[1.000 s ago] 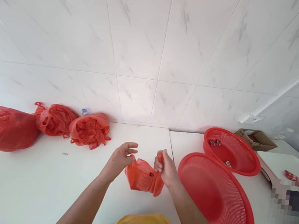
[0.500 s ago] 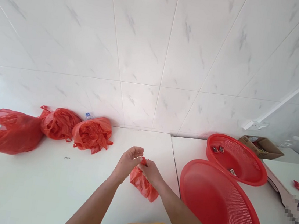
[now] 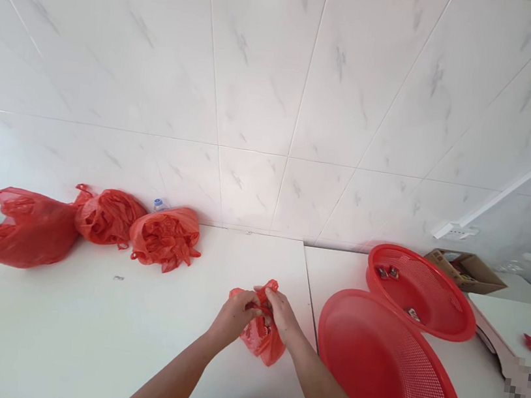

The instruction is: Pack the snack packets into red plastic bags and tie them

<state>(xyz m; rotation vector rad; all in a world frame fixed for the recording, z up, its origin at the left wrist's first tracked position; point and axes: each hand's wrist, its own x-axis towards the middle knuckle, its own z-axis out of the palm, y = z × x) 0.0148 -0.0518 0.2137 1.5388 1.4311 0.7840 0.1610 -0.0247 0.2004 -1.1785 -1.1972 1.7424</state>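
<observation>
A small red plastic bag rests on the white table in front of me, its top gathered up between my hands. My left hand is closed on the bag's upper left part, fingers bent inward. From the other side my right hand grips the bag's top, and a tuft of red plastic sticks up past its fingers. Small pieces show faintly inside the bag, but I cannot make out what they are.
Three filled red bags stand along the wall at left, a blue-capped bottle behind them. To the right are a large red basket, another red basket holding a few small packets, a cardboard box and a white scale.
My hands have moved slightly down and apart. The bag's top, bunched tight before, is now spread wider between them, showing some of its inside.
</observation>
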